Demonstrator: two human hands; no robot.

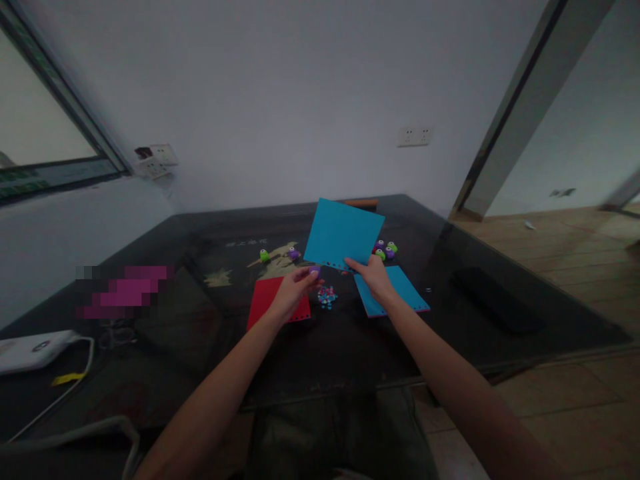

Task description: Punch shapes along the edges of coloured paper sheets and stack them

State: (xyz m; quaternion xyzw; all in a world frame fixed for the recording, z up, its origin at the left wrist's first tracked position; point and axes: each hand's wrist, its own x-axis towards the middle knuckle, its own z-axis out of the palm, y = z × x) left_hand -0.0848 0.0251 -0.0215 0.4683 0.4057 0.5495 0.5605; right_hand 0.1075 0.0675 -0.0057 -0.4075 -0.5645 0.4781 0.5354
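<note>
My left hand (294,291) is closed on a small purple craft punch (315,270), partly hidden by the fingers. My right hand (373,272) pinches the lower edge of a blue paper sheet (345,230) between thumb and fingers. That sheet is raised and tilted above the table, with a row of small holes along its lower edge; its lower left corner is close to the punch. Below and between the hands lies a pile of tiny blue, pink and white paper bits (327,297). Red paper (264,299) with edge holes lies under my left wrist, and more blue paper (403,291) under my right.
A green punch (264,255) and a purple one (293,253) stand at the back left; several more punches (381,254) cluster behind my right hand. A long black object (495,300) lies at right. At far left are a white power strip (37,351) and cable.
</note>
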